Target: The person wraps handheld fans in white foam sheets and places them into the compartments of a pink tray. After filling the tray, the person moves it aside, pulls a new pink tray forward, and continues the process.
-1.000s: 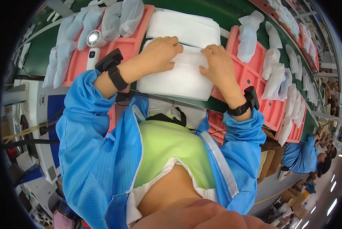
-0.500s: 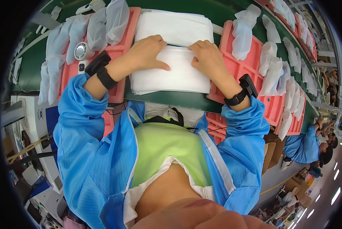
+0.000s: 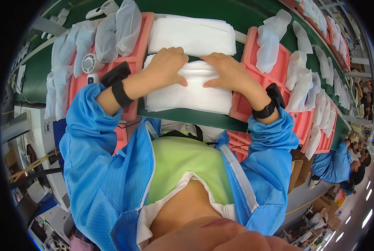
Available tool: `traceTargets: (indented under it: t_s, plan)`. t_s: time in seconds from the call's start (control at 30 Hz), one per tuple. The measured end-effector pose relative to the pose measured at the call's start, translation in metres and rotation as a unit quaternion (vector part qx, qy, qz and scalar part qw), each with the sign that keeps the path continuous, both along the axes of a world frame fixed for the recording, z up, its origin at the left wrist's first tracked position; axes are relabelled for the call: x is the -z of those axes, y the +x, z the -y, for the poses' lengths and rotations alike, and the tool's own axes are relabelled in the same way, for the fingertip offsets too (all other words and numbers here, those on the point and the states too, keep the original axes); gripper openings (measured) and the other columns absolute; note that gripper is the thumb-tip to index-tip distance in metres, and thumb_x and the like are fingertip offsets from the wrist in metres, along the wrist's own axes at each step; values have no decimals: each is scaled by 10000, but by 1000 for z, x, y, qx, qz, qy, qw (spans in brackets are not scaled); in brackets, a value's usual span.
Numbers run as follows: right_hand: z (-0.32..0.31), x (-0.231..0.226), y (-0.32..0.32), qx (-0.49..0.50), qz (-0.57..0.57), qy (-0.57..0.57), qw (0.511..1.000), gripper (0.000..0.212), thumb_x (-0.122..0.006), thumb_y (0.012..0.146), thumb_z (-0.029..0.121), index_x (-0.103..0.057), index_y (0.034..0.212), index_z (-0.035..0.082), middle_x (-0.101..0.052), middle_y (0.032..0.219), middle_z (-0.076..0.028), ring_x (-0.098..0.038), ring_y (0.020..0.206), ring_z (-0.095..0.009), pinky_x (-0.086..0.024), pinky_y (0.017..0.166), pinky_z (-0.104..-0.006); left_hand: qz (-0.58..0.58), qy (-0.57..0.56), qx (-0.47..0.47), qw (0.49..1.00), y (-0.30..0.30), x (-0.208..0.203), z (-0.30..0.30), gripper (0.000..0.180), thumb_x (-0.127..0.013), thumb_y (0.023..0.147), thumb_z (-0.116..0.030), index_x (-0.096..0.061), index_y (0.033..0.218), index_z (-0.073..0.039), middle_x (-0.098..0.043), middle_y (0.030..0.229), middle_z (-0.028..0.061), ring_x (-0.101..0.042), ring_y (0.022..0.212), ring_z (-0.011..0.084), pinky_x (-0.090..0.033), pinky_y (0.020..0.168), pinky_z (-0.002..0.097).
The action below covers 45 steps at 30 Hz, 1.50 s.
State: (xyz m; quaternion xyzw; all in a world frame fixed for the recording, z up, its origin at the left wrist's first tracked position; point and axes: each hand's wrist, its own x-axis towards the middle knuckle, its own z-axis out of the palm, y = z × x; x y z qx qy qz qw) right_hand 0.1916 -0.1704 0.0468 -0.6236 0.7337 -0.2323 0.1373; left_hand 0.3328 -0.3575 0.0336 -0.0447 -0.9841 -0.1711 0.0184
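Note:
A stack of thin white sheets or sleeves (image 3: 187, 100) lies on the green table before me; I cannot tell which they are. Its far edge is wrinkled and bunched between my two hands. My left hand (image 3: 165, 69) curls its fingers over the far left part, the thumb resting on top of the stack. Opposite it, my right hand (image 3: 225, 72) grips the far right part, its thumb pointing inward on the sheets. Both palms face down, hiding some of the folds. Just beyond lies a second flat white stack (image 3: 191, 37), apart from my fingers.
Pink compartment trays (image 3: 126, 67) flank the stacks, bearing handheld fans, some in frosted sleeves (image 3: 128, 27). A bare white fan (image 3: 91, 63) sits on the left one. The right pink tray (image 3: 249, 54) holds more sleeved items. Another person in blue (image 3: 335, 163) is at far right.
The near stack's far edge has gone from flat to bunched. My hands have come slightly nearer to me, drawing that edge with them.

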Motion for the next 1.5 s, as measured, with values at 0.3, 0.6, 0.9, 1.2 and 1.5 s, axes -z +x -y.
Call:
traceTargets:
  t_s: [0.3,0.6,0.9,1.2,1.5]
  plan:
    - [4,-49,-12,-22,25,171,985,493,-785,693,300,-628,1072,27,-660,876,-165,-629,853,-350,-495,753,-385,112,17,-16,993,6,-67,-6,496,-817,628,-338,-592,945,-29,-657,846,166,-646,844,361,-484,696,461]
    - [90,2,-123,56,66,109,990,562,-753,738,388,-618,1147,26,-641,1027,-209,-608,962,-364,-480,853,-375,192,58,-39,979,-134,-17,98,700,-819,594,-399,-620,1149,-22,-622,1129,203,-587,1064,357,-481,891,388]
    - [109,15,-120,38,-37,144,988,514,-706,672,311,-666,1107,40,-618,1106,-209,-582,1067,-369,-474,922,-403,-53,-20,-113,992,-98,-20,47,819,-838,612,-326,-492,1313,-82,-463,1340,225,-479,1212,380,-411,983,449]
    - [108,30,-105,84,-7,88,993,529,-690,633,266,-662,1093,8,-596,1116,-206,-563,1071,-374,-470,915,-405,20,-120,-102,987,-39,6,31,939,-826,646,-256,-355,1445,-110,-256,1492,232,-275,1377,418,-316,1060,575]
    - [100,31,-79,81,6,29,996,440,-629,660,96,-637,1082,-29,-594,1077,-211,-559,1019,-392,-474,885,-416,47,-71,-67,994,-40,12,29,911,-796,690,-223,-326,1462,-104,-156,1532,244,-199,1396,468,-311,1028,644]
